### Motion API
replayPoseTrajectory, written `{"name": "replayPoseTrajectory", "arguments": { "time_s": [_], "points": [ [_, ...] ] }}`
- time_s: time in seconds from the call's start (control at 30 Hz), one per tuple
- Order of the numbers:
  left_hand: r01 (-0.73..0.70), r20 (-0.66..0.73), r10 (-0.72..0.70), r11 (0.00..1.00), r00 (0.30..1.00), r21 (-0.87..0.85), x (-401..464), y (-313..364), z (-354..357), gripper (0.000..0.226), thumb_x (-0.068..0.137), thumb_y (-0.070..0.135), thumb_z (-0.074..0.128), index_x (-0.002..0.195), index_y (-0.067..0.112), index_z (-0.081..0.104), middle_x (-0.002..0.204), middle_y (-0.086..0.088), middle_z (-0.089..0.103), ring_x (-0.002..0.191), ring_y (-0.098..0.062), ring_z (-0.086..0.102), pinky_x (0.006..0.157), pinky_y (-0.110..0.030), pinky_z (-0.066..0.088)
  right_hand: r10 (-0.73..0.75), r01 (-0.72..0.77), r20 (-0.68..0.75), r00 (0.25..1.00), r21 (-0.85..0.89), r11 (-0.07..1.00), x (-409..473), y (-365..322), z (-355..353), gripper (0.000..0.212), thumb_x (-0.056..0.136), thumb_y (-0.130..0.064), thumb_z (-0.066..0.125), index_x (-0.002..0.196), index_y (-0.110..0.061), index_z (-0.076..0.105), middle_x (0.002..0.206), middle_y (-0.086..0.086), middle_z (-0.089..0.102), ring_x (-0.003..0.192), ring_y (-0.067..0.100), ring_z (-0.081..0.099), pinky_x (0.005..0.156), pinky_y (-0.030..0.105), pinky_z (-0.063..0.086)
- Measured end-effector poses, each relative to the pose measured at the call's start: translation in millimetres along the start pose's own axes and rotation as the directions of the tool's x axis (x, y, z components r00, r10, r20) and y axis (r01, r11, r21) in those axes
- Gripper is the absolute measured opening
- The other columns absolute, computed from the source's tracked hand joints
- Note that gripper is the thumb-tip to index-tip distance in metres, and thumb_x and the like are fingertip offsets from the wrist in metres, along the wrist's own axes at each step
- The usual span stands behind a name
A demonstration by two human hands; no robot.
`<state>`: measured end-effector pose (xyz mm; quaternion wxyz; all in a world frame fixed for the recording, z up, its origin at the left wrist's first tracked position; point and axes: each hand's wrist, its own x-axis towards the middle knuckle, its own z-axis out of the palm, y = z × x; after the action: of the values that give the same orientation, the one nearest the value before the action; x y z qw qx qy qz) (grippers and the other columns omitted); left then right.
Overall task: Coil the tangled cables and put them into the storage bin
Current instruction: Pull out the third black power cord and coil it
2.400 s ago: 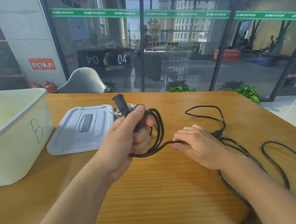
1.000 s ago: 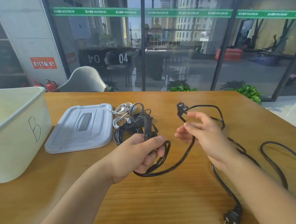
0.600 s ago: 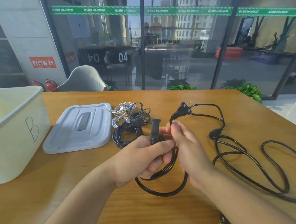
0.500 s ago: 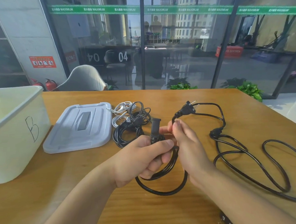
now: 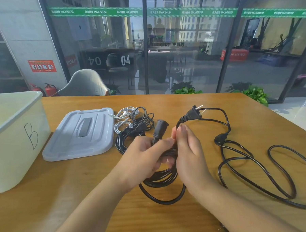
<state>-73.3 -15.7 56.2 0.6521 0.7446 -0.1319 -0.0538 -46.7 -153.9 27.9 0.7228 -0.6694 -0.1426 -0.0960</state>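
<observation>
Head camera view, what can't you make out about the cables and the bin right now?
- Storage bin: cut off by the left edge; contents unseen.
- Black cable coil: top hidden by left hand and right hand.
- Loose black cable: runs off the right edge.
- Cable pile: count unclear.

A black power cord (image 5: 162,179), white cables (image 5: 124,115), a pale grey lid (image 5: 82,135) and a cream bin (image 5: 13,141) marked with a black "B" sit on the wood-grain orange-brown table (image 5: 189,220).

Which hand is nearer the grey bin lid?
Left. The left hand grips the black cable coil just right of the lid; the right hand is farther right, beyond the coil.
</observation>
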Motion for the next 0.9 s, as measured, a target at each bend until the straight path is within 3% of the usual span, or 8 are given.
{"name": "replayPoseTrajectory", "arguments": {
  "time_s": [0.1,0.2,0.37,0.43,0.5,0.6,0.77,0.9],
  "points": [
    [-0.015,-0.178,-0.001,0.996,0.984,-0.090,2.0,-3.2,4.7,0.053,0.103,0.056,0.040,0.083,0.010,0.057,0.050,0.003,0.036,0.041,-0.013,0.023,0.041,-0.022,0.020,-0.040,0.040,-0.019,0.999,-0.011,0.999,0.5,-0.6,1.3,0.038,0.111,-0.044,0.034,0.086,-0.022,0.053,0.067,-0.007,0.053,0.053,0.012,0.051,0.043,0.024,0.042],
    [-0.045,-0.291,0.025,0.997,0.956,-0.063,5.2,-7.3,10.9,0.045,0.112,0.040,0.031,0.095,0.005,0.054,0.050,0.005,0.038,0.039,-0.012,0.027,0.041,-0.022,0.022,-0.063,0.062,-0.013,0.998,-0.027,0.998,1.1,-0.9,-0.6,0.038,0.107,-0.052,0.035,0.081,-0.031,0.053,0.067,-0.008,0.054,0.055,0.013,0.053,0.046,0.025,0.043],
    [-0.151,-0.243,0.175,0.982,0.954,0.116,6.5,-10.6,15.6,0.042,0.112,0.035,0.039,0.079,0.013,0.054,0.052,0.011,0.040,0.039,-0.006,0.035,0.041,-0.014,0.028,0.008,-0.008,0.009,1.000,0.042,0.999,2.3,-0.3,-3.7,0.034,0.099,-0.066,0.049,0.084,-0.038,0.060,0.072,-0.006,0.061,0.060,0.013,0.058,0.047,0.023,0.045],
    [-0.172,-0.220,0.205,0.972,0.954,0.157,6.3,-10.7,14.6,0.047,0.112,0.034,0.041,0.069,0.023,0.054,0.048,0.012,0.044,0.040,-0.006,0.037,0.042,-0.013,0.029,-0.007,0.006,0.027,1.000,0.041,0.999,2.8,-1.6,-4.2,0.030,0.098,-0.065,0.049,0.097,-0.038,0.063,0.075,0.009,0.057,0.062,0.020,0.056,0.046,0.028,0.044],
    [-0.170,-0.204,0.210,0.966,0.956,0.196,5.6,-9.7,14.4,0.049,0.112,0.036,0.041,0.068,0.017,0.055,0.045,0.010,0.048,0.039,-0.005,0.037,0.043,-0.012,0.029,-0.018,0.016,0.054,0.998,0.027,0.999,2.6,-1.7,-4.4,0.036,0.099,-0.063,0.048,0.107,-0.033,0.065,0.078,0.023,0.057,0.062,0.024,0.055,0.046,0.029,0.043],
    [-0.162,-0.229,0.215,0.959,0.949,0.233,6.1,-10.6,16.2,0.055,0.108,0.047,0.041,0.075,0.006,0.057,0.047,0.008,0.046,0.043,-0.010,0.039,0.045,-0.020,0.030,-0.009,0.005,0.056,0.998,0.055,0.998,2.9,-3.0,-4.9,0.039,0.102,-0.055,0.047,0.090,-0.022,0.063,0.074,0.029,0.046,0.059,0.029,0.046,0.043,0.032,0.038],
    [-0.190,-0.290,0.239,0.964,0.927,0.188,9.6,-16.6,16.9,0.054,0.099,0.063,0.044,0.081,0.014,0.056,0.054,0.004,0.052,0.049,-0.017,0.043,0.049,-0.035,0.035,0.011,-0.012,0.022,1.000,0.060,0.998,7.9,-2.1,-8.1,0.038,0.108,-0.044,0.046,0.086,-0.015,0.058,0.073,0.027,0.047,0.060,0.029,0.044,0.042,0.026,0.035],
    [-0.280,-0.259,0.295,0.955,0.920,0.092,11.9,-22.0,19.5,0.039,0.102,0.059,0.047,0.100,0.025,0.066,0.061,0.003,0.055,0.055,-0.020,0.044,0.051,-0.041,0.037,0.077,-0.072,-0.087,0.993,0.052,0.996,11.3,-2.9,-10.4,0.038,0.110,-0.039,0.046,0.083,-0.017,0.061,0.066,0.004,0.055,0.051,0.015,0.050,0.040,0.025,0.038]
  ]
}}
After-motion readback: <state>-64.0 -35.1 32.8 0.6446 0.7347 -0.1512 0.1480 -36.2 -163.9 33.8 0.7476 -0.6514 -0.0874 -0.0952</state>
